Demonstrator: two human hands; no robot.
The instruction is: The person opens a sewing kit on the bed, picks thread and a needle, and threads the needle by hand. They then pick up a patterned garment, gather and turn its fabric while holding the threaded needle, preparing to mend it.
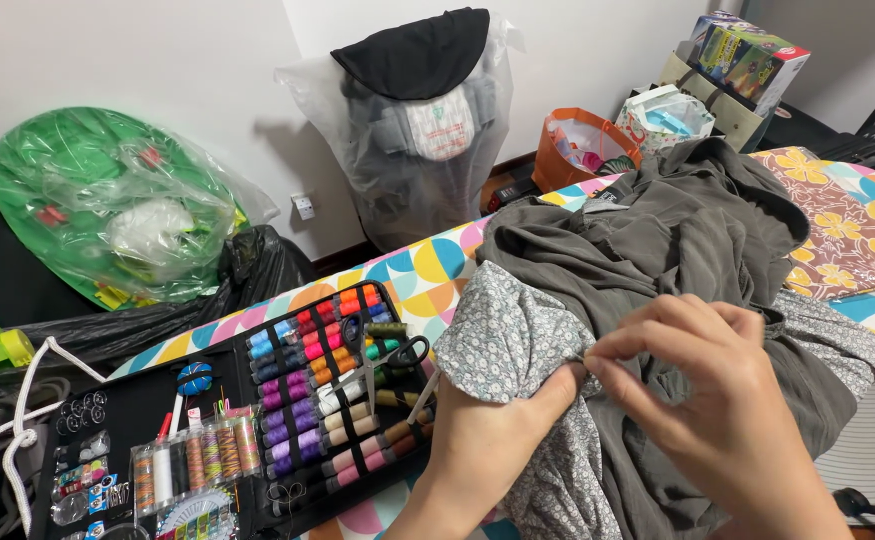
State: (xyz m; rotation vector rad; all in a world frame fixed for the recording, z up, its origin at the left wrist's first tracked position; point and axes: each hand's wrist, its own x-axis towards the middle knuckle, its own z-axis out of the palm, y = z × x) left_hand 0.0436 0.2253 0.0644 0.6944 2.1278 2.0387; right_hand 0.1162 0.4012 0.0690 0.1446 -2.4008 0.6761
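Observation:
My left hand (pixel 493 435) pinches a fold of grey fabric with a small white flower print (pixel 503 335), thumb up against the cloth. My right hand (pixel 718 400) meets it from the right, fingertips closed at the same fold; whether a needle is between them I cannot tell. The printed piece lies on a larger dark grey garment (pixel 658 250) heaped on a colourful patterned board (pixel 413 275). To the left lies an open black sewing kit (pixel 258 420) with rows of thread spools and small scissors (pixel 388 365).
Against the wall stand a green item wrapped in plastic (pixel 108 205), a grey and black object in a clear bag (pixel 423 120), an orange bag (pixel 583 145) and boxes (pixel 743 55). A floral cloth (pixel 848 225) lies at right. White cord (pixel 23 420) at far left.

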